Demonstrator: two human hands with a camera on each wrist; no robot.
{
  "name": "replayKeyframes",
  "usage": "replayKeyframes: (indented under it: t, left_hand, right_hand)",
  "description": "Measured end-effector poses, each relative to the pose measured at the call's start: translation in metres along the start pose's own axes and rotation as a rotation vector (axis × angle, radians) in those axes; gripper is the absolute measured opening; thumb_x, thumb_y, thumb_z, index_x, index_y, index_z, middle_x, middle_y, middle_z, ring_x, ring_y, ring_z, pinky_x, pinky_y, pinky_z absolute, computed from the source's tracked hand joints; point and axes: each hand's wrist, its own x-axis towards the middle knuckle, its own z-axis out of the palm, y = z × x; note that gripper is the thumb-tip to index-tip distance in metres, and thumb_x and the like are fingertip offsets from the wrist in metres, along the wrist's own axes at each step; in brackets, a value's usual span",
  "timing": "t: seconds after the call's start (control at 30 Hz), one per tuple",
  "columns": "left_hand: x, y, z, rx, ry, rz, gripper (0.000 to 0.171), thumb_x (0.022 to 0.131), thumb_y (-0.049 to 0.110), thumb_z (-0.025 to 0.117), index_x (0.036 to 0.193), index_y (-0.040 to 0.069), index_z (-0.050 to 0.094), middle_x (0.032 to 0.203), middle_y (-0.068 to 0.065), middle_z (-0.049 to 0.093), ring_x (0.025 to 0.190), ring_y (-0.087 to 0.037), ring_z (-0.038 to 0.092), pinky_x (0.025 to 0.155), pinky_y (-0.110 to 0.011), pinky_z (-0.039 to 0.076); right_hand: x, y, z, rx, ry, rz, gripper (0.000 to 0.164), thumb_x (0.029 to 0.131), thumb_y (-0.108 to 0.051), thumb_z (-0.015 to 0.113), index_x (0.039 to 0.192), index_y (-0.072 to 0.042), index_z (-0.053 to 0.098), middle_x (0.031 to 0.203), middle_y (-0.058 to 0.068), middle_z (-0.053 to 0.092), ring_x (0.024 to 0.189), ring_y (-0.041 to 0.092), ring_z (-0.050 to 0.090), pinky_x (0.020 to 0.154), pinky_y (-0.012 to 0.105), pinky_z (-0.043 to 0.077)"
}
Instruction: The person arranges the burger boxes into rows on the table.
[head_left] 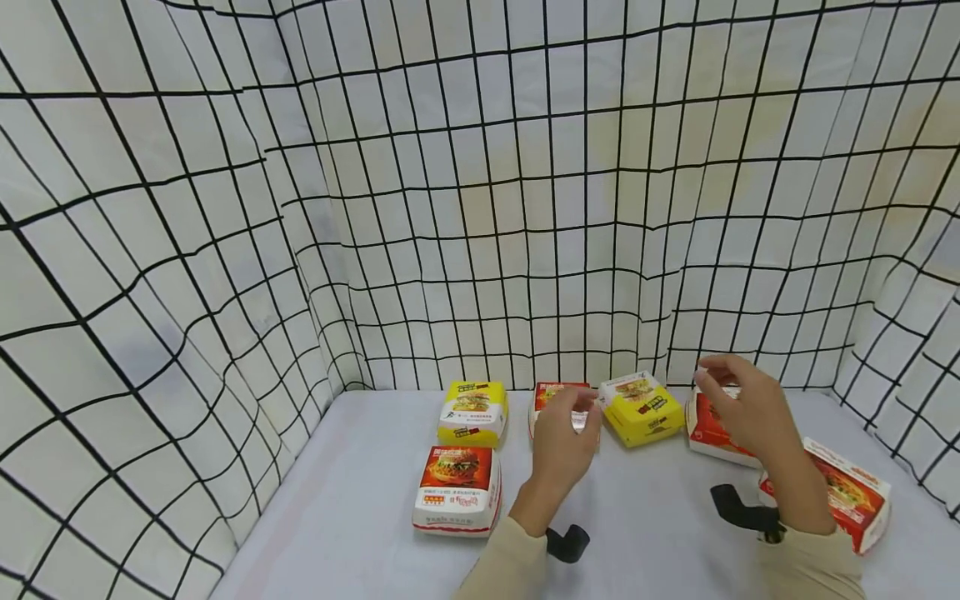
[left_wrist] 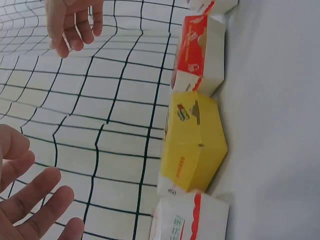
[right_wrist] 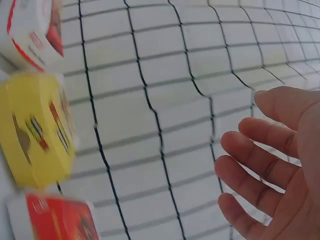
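Observation:
My left hand (head_left: 564,446) hovers over the table with loosely bent fingers and holds nothing. Behind it, partly hidden, is a red-and-white burger box (head_left: 542,398). Set at an angle between the hands, a yellow-and-white burger box (head_left: 647,417) sits on the cloth, and neither hand grips it. My right hand (head_left: 752,417) is raised in front of another red burger box (head_left: 708,429), covering part of it. In the right wrist view, the spread, slightly curved fingers of the right hand (right_wrist: 282,160) are apart from the yellow box (right_wrist: 37,130).
At the left, a yellow burger box (head_left: 472,412) stands behind a red-and-white one (head_left: 456,492). One more red box (head_left: 855,500) lies tilted beside the right forearm. White walls with a black grid (head_left: 480,250) enclose the white table (head_left: 337,517) at the back and sides.

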Motion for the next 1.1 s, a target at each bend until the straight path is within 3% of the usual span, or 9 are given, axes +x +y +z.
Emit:
replayKeyframes:
  t: [0.23,0.4,0.5,0.6,0.8,0.97,1.1]
  left_hand:
    - [-0.017,0.015,0.035,-0.072,-0.072,0.108,0.014,0.101,0.019,0.062,0.112,0.016,0.071,0.100,0.004,0.070,0.091,-0.003,0.061,0.076,-0.019,0.053]
    - [-0.028,0.025,0.067,-0.158,-0.151,0.107,0.013,0.102,0.020,0.062,0.111,0.017,0.071,0.100,0.006,0.070,0.090,0.003,0.059,0.077,-0.015,0.051]
    - [-0.032,0.031,0.087,-0.214,-0.212,0.038,0.011,0.100,0.021,0.064,0.109,0.019,0.071,0.096,0.011,0.068,0.087,0.007,0.057,0.075,-0.013,0.049]
    - [-0.035,0.037,0.107,-0.255,-0.260,-0.076,0.008,0.098,0.022,0.067,0.106,0.022,0.071,0.092,0.016,0.066,0.084,0.009,0.055,0.074,-0.013,0.049]
    - [-0.048,0.052,0.141,-0.255,-0.338,-0.301,0.010,0.093,0.021,0.074,0.101,0.026,0.072,0.086,0.020,0.061,0.077,0.007,0.052,0.070,-0.015,0.047]
    - [-0.055,0.061,0.160,-0.203,-0.395,-0.409,0.018,0.090,0.024,0.077,0.105,0.032,0.072,0.093,0.019,0.061,0.077,0.003,0.051,0.067,-0.020,0.045]
    - [-0.058,0.062,0.171,-0.170,-0.442,-0.449,0.028,0.089,0.025,0.078,0.112,0.038,0.071,0.100,0.020,0.061,0.077,0.002,0.050,0.066,-0.023,0.045]
  right_hand:
    - [-0.023,0.050,-0.041,-0.141,-0.029,0.046,0.044,0.105,-0.036,0.057,0.128,0.002,0.059,0.110,0.024,0.067,0.101,0.041,0.059,0.074,0.056,0.048]
    - [-0.040,0.097,-0.057,-0.217,-0.046,0.121,0.048,0.105,-0.036,0.056,0.125,0.007,0.058,0.111,0.031,0.065,0.100,0.048,0.057,0.075,0.064,0.046]
    - [-0.048,0.121,-0.065,-0.253,-0.057,0.169,0.049,0.104,-0.032,0.058,0.123,0.013,0.056,0.113,0.038,0.060,0.101,0.053,0.052,0.077,0.068,0.044]
    - [-0.052,0.141,-0.070,-0.271,-0.083,0.200,0.048,0.102,-0.027,0.061,0.121,0.017,0.054,0.115,0.043,0.056,0.102,0.057,0.049,0.078,0.070,0.045]
    - [-0.060,0.167,-0.074,-0.265,-0.213,0.276,0.056,0.102,-0.030,0.061,0.122,0.021,0.050,0.118,0.047,0.051,0.102,0.058,0.049,0.076,0.066,0.049]
    - [-0.061,0.179,-0.076,-0.223,-0.330,0.341,0.066,0.102,-0.038,0.059,0.124,0.023,0.047,0.121,0.049,0.049,0.101,0.058,0.051,0.074,0.060,0.053]
    - [-0.061,0.186,-0.076,-0.201,-0.389,0.372,0.072,0.103,-0.044,0.056,0.124,0.024,0.046,0.121,0.049,0.049,0.100,0.058,0.055,0.073,0.057,0.055]
